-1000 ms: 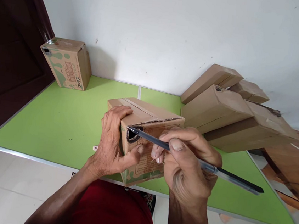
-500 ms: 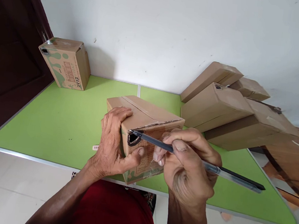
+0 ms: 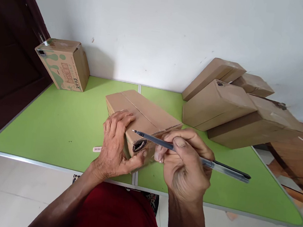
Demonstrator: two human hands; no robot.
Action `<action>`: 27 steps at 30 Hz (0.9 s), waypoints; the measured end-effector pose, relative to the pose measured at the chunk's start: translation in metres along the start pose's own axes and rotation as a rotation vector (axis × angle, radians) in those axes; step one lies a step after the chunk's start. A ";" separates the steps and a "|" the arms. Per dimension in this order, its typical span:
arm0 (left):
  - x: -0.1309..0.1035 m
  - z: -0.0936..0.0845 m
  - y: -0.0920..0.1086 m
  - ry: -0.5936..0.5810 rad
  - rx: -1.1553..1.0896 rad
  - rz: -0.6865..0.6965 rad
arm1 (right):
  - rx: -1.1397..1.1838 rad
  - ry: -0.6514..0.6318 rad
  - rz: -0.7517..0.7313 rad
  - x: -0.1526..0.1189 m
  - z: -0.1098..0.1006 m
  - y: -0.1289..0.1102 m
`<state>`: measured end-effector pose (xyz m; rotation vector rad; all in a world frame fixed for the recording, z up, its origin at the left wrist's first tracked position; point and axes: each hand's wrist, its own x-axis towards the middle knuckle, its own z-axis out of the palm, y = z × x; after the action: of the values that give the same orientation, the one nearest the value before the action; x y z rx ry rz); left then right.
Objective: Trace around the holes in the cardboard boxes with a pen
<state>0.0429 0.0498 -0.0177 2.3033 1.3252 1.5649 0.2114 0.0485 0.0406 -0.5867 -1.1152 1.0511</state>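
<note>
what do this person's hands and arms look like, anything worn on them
The left hand and right hand are ungloved, with no ring or watch showing. Both forearms are bare, no sleeves in view; a dark red garment shows below.

Box: brown cardboard, top closed along a seam, set askew at middle of tabletop. Ragged dark-rimmed hole seen at near corner. Pen: slim, dark, rear translucent, held slantwise by that corner, tip bared, pointed left. Tip contact can't be confirmed.
</note>
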 end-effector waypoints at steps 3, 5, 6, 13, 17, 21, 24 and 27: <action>-0.006 0.008 -0.005 -0.082 0.026 -0.016 | 0.019 0.033 0.025 0.000 -0.003 0.005; -0.008 0.012 -0.008 -0.100 0.048 0.001 | 0.016 0.061 0.031 0.001 -0.005 0.008; -0.008 0.013 -0.009 -0.103 0.060 0.011 | 0.009 0.082 0.028 0.001 -0.007 0.009; 0.000 0.003 -0.016 -0.188 0.099 0.010 | -0.344 0.298 -0.074 0.001 -0.059 -0.025; 0.001 -0.008 -0.031 -0.182 0.059 0.013 | -0.872 0.146 0.298 0.000 -0.100 -0.044; 0.000 -0.014 -0.042 -0.166 0.048 0.014 | -1.284 -0.306 0.767 0.001 -0.106 -0.004; -0.002 -0.015 -0.043 -0.159 0.064 0.029 | -1.439 -0.333 0.863 0.001 -0.099 0.042; -0.001 -0.014 -0.043 -0.162 0.073 0.037 | -1.569 -0.320 0.924 -0.002 -0.094 0.072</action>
<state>0.0053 0.0705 -0.0326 2.4504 1.3288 1.3278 0.2706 0.0872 -0.0539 -2.4000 -1.9336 0.8084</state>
